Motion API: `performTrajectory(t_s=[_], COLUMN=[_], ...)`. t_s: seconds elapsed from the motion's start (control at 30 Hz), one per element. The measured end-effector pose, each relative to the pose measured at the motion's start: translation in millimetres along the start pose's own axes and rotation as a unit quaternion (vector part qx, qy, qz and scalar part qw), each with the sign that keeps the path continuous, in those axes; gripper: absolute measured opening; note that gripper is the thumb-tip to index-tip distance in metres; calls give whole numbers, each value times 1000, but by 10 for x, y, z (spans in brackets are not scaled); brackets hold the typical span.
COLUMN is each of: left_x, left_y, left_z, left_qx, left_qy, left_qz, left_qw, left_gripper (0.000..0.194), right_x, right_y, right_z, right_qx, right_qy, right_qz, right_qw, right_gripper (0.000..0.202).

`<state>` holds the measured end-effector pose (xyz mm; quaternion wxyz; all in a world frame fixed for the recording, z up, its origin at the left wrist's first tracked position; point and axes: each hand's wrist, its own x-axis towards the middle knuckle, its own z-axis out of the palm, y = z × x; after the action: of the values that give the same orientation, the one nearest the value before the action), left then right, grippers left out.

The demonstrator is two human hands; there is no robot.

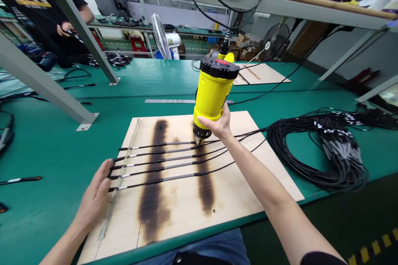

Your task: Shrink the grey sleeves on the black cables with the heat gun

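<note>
Your right hand [219, 126] holds the heat gun [214, 91], pointing down, at five cables [178, 177].
The cables lie across the board [242, 198] on the surface [139, 83]; your left hand [95, 194] is at their ends, but I cannot tell if it grips.

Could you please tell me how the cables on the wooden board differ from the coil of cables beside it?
The board cables number five, spread in a row; the coil bunches many strands into a loop. The board cables lie across the wooden board, while the coil lies mostly on the green table. Both are largely black with grey sections and white marks.
</note>
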<state>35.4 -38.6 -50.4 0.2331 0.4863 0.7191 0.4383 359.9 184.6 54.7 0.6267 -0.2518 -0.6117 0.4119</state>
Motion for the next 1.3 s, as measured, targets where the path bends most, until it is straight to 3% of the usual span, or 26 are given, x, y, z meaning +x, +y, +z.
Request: performTrajectory(t_s=[0.1,0.27,0.37,0.6,0.9,1.3], left_x=[2,-12,-16,-1,-9,-13], left_y=[-27,11,42,7,72,64], left_z=[-1,2,4,13,14,25], left_qx=[3,17,21,-3,-13,-11], left_qy=[1,5,5,7,12,13], left_qz=[6,0,3,-2,-16,-11], left_qw=[1000,1000,1000,1000,1000,1000], left_gripper=[75,77,82,87,96,95], right_x=[-16,-54,-93,-233,-325,-501], right_y=[6,-41,-120,-320,-387,-466], right_z=[-6,-25,-29,-17,-42,-105], right_qx=[-13,-1,-10,10,30,23], right_qy=[21,-1,13,-18,-16,-17], right_qz=[-15,6,-1,2,7,6], right_qw=[1000,1000,1000,1000,999,1000], right_gripper=[75,73,75,71,67,64])
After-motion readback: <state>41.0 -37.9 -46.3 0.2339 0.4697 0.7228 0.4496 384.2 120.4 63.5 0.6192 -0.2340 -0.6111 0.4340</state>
